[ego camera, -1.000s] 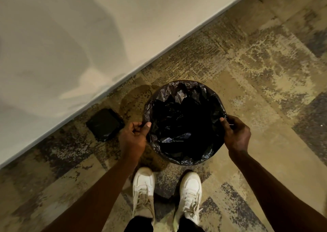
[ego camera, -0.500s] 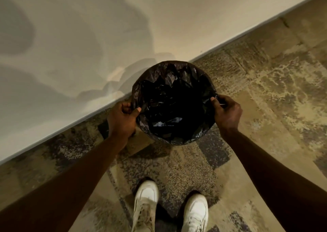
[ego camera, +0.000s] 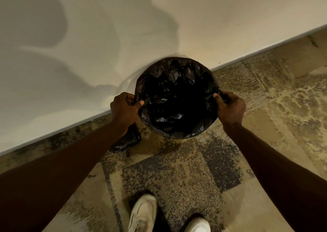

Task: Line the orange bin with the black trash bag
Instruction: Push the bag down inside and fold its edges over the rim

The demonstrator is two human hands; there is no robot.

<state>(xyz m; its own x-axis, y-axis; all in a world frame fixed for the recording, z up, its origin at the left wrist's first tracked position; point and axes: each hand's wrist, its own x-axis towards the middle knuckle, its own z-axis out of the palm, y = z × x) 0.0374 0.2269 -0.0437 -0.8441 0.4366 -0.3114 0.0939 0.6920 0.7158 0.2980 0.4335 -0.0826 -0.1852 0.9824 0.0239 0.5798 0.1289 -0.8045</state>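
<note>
A round bin stands by the wall, its mouth and rim fully covered by the black trash bag [ego camera: 177,97], so none of the orange shows. The crinkled plastic folds over the rim all around and sags into the dark inside. My left hand [ego camera: 124,108] pinches the bag at the rim's left side, thumb inside. My right hand [ego camera: 230,108] grips the bag at the rim's right side, thumb on the inner edge. Both arms reach forward from the bottom corners.
A cream wall [ego camera: 88,46] with a pale baseboard runs diagonally right behind the bin. A folded black plastic packet [ego camera: 126,141] lies on the patterned carpet [ego camera: 177,169] under my left forearm. My white shoes [ego camera: 143,214] stand at the bottom edge.
The bin, held at both sides of the rim, has moved away from my feet toward the wall. It now sits against the baseboard, and the black packet is behind my left arm.
</note>
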